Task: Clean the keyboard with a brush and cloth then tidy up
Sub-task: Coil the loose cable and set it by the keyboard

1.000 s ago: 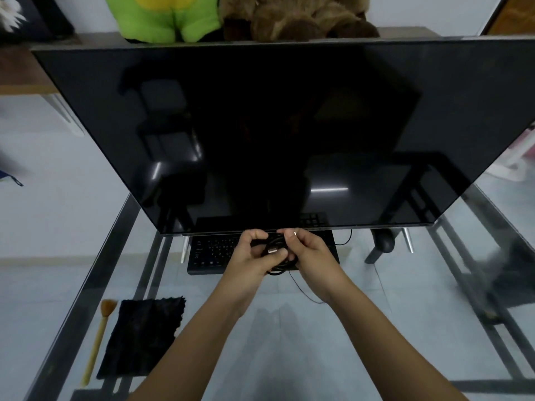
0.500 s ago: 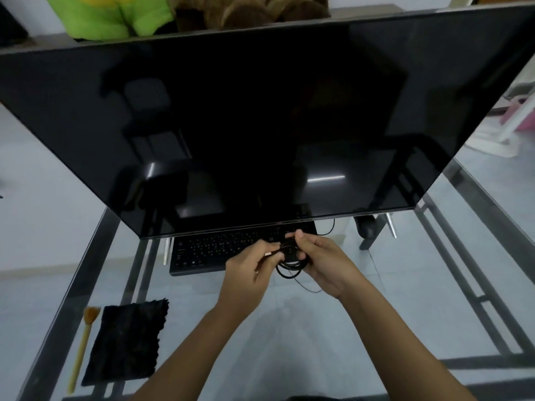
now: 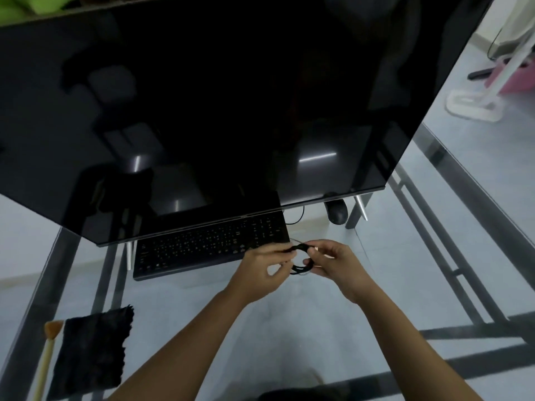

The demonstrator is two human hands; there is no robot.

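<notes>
A black keyboard [image 3: 208, 247] lies on the glass table, its far edge hidden under the big dark monitor [image 3: 220, 111]. Just right of the keyboard's near corner, my left hand [image 3: 260, 266] and my right hand [image 3: 333, 263] both pinch a small coil of black cable [image 3: 301, 257] and hold it above the glass. A black cloth [image 3: 92, 348] lies flat at the near left. Beside it on the left lies a brush [image 3: 47, 354] with a pale wooden handle and orange bristles that point away from me.
A black mouse [image 3: 337, 212] sits under the monitor's right corner, next to a silver stand leg [image 3: 361, 206]. The glass table [image 3: 289, 328] rests on a dark metal frame. A white fan base [image 3: 469, 107] stands on the floor at the right.
The view has dipped and swung, so the monitor fills more of the frame. Both hands carried the coiled cable a little to the right, off the keyboard's edge. Cloth and brush stay put.
</notes>
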